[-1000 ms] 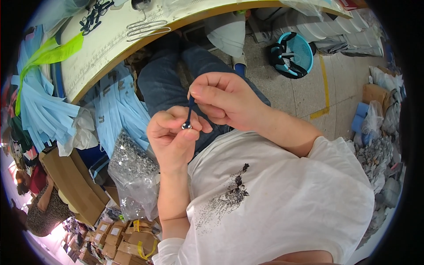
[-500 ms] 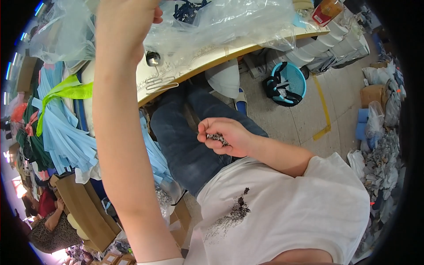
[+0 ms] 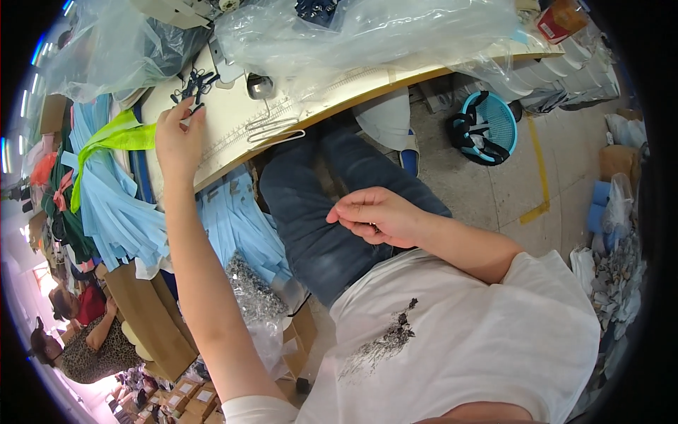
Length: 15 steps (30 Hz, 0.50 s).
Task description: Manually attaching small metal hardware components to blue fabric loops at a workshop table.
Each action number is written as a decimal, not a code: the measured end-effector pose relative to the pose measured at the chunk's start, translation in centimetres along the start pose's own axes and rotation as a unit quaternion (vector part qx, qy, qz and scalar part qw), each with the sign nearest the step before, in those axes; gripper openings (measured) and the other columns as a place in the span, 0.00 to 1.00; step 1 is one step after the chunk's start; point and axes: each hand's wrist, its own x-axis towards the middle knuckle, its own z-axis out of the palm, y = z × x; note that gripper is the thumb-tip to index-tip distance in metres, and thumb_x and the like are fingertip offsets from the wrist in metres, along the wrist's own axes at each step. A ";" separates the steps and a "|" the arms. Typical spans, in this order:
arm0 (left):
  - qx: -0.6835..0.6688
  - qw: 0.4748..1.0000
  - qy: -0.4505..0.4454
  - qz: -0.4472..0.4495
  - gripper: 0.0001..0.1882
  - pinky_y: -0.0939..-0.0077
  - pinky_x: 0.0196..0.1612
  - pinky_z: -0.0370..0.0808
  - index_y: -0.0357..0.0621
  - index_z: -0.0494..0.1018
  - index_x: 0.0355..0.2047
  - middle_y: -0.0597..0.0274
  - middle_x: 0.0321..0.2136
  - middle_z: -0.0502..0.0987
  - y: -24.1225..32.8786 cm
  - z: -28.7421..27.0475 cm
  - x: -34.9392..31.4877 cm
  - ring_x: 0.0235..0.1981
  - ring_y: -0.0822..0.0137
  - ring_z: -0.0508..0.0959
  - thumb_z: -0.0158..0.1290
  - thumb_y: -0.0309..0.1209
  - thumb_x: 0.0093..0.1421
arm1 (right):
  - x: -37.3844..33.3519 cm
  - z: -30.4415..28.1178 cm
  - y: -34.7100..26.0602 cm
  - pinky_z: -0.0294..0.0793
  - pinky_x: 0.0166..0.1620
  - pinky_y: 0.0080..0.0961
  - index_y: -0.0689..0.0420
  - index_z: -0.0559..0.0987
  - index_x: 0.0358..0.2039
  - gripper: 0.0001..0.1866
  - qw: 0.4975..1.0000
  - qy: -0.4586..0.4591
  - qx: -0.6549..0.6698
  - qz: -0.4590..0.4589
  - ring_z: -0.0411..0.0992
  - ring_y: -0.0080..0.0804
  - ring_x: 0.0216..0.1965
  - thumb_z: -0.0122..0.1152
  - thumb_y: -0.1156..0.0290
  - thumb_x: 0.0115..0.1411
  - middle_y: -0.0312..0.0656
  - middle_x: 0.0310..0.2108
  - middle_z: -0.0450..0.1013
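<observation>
My left hand [image 3: 179, 141] reaches over the left end of the white table [image 3: 233, 120]. Thumb and forefinger come together around a small dark piece of cord, one end just showing at the fingertips. Just beyond them lies a loose cluster of dark cords [image 3: 194, 85]. Held above my lap, my right hand [image 3: 385, 218] is curled closed, palm inward. Only a dark glint of the small metal pieces [image 3: 374, 227] in it shows between the fingers.
On the table are a bent wire rack [image 3: 275, 131], clear plastic bags [image 3: 367, 35] and part of a machine [image 3: 176, 10]. Light blue fabric strips [image 3: 120, 212] hang at left. A blue basket [image 3: 498, 120] stands on the floor. Another person [image 3: 92, 339] works at far left.
My left hand has come back from the far side of the table to its near left part. The right hand's fingers have closed further over the metal pieces. The view has shifted slightly.
</observation>
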 end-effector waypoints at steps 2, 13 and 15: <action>0.001 0.999 0.018 0.029 0.13 0.69 0.35 0.72 0.43 0.78 0.42 0.56 0.33 0.76 -0.7 0.3 -0.2 0.29 0.63 0.74 0.58 0.32 0.58 | -0.3 -0.2 0.0 0.52 0.16 0.10 0.64 0.76 0.42 0.13 1.000 0.007 -0.008 -0.002 0.58 0.12 0.19 0.49 0.66 0.69 0.32 0.25 0.64; -0.251 0.922 0.295 0.016 0.13 0.84 0.33 0.70 0.33 0.75 0.42 0.58 0.33 0.81 4.0 -3.7 -3.3 0.31 0.77 0.75 0.53 0.33 0.66 | -0.9 0.0 -0.9 0.55 0.16 0.09 0.64 0.73 0.49 0.15 0.998 0.012 0.054 -0.028 0.59 0.14 0.20 0.50 0.67 0.68 0.34 0.29 0.69; -0.295 0.909 0.295 -0.001 0.15 0.84 0.35 0.71 0.31 0.72 0.46 0.55 0.36 0.81 6.2 -4.5 -5.5 0.31 0.76 0.75 0.52 0.32 0.66 | -0.8 -0.3 -1.0 0.56 0.16 0.08 0.64 0.73 0.49 0.15 0.996 -0.031 0.043 -0.073 0.59 0.14 0.19 0.51 0.68 0.68 0.37 0.32 0.72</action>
